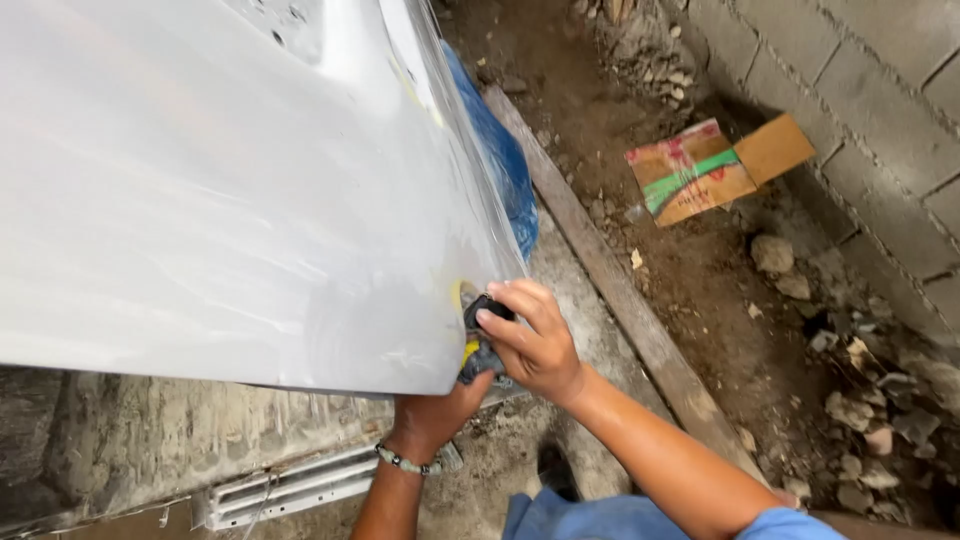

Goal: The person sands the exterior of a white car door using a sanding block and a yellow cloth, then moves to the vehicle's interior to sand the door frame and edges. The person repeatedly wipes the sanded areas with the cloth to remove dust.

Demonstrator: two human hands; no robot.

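A broad, glossy silver panel (220, 190) fills the left, smooth and faintly streaked, its lower edge running straight to a rounded corner. Below it lies a ribbed metal strip (290, 488) on rough concrete. The left hand (435, 415), wearing a bead bracelet (405, 462), grips the panel's corner from beneath. The right hand (535, 340) presses a dark sanding pad (483, 312) flat against that corner, fingers clenched over it. Rightward: blue plastic sheeting (505, 165), a weathered plank (620, 300), a flattened cardboard box (705, 170), loose rubble against a block wall (880, 110).
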